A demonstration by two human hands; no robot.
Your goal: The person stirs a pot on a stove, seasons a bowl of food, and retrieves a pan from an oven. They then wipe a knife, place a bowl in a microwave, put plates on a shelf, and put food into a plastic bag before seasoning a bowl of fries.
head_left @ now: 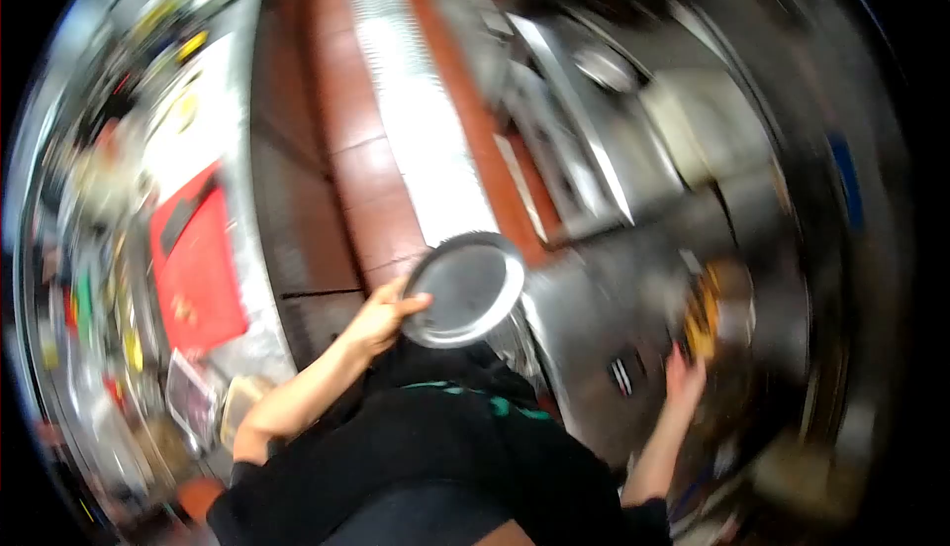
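Observation:
My left hand (381,316) grips a shallow round metal pan (463,294) by its near left rim, thumb on top. The pan is held in front of my body, above the floor, and nothing shows inside it. Out to the right, over a steel surface, my right hand (685,376) is closed at the near end of a yellow-and-black object (703,318), too blurred to name. A pale round container (734,316) stands right beside that object. A small black item with white stripes (621,376) lies to the left of my right hand.
On the left counter, a dark-bladed knife (186,213) lies on a red cutting board (198,269), with containers around it. A metal-covered strip (421,110) runs along the red tiled floor (361,150). Steel equipment (584,140) and a pale block-shaped thing (705,120) stand at right.

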